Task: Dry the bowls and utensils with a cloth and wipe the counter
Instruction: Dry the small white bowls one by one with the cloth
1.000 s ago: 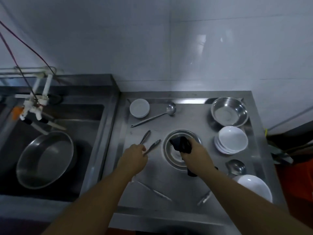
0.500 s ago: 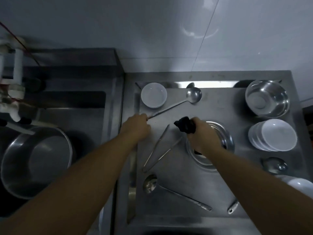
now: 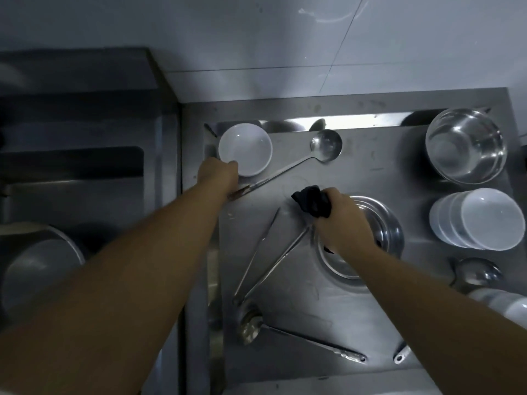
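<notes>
The left hand (image 3: 218,173) is reaching to the far left corner of the steel desk (image 3: 365,317), its fingers (image 3: 231,166) curling onto the near rim of a small white bowl (image 3: 245,149); how firmly they are gripping cannot be told. Just beside that bowl a ladle (image 3: 326,145) is lying with its cup toward the wall and its long handle running under the left wrist.

The right hand (image 3: 343,223) is hovering over a shallow steel dish (image 3: 390,232) in the middle of the desk, its fingers pressed together around a dark cloth (image 3: 312,205), which is bunching out past the thumb side of the fist. Tongs (image 3: 268,260) are lying beside the dish, their two arms spreading toward the cloth. Nearer the front edge a second ladle (image 3: 251,326) is resting with its handle pointing right.

Along the right side a deep steel bowl (image 3: 466,145) is sitting at the back, a stack of white bowls (image 3: 479,218) is leaning in front of it, and a steel spoon-shaped piece (image 3: 476,273) is lying nearer still. On the left, a large pan (image 3: 37,269) is sitting in the sink (image 3: 85,178).
</notes>
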Tool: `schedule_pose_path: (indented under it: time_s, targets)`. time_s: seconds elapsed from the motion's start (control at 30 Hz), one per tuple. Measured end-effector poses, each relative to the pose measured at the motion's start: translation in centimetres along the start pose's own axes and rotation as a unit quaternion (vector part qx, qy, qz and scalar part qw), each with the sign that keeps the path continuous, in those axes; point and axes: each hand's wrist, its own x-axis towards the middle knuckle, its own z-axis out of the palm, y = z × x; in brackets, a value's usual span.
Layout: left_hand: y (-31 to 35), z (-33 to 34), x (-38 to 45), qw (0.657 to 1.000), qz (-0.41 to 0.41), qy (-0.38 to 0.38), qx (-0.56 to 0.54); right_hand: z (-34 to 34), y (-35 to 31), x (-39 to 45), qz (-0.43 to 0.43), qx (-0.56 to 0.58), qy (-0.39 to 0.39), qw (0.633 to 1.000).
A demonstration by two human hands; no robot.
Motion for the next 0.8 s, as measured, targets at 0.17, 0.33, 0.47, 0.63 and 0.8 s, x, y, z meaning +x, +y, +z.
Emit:
schedule_pose_path:
  time_s: [0.17, 0.33, 0.47, 0.63, 0.8]
  targets:
    - [-0.1, 0.0, -0.6, 0.982, -0.068, -0.014, -0.174, -0.4, 1.8, -1.0, 0.032, 0.030, 0.015, 0.999]
    - [-0.6, -0.7, -3.6, 0.948, -0.078, -0.043, -0.304, -1.2, 2.4, -2.4, 0.055, 0.063, 0.034, 0.996]
    - [-1.5, -1.8, -7.4, 0.938, -0.075, -0.071, -0.330, -2.3, 1.5, -4.4, 0.027, 0.125, 0.039, 0.991]
    - [-2.4, -2.8, -14.2, 0.919, -0.046, -0.094, -0.379, -5.1, -0.6, -8.4, -0.045, 0.176, 0.046, 0.982]
    - [-2.9, -3.7, -23.8, 0.905, -0.027, -0.146, -0.400, -10.5, -2.7, -13.2, -0.131, 0.194, 0.072, 0.970]
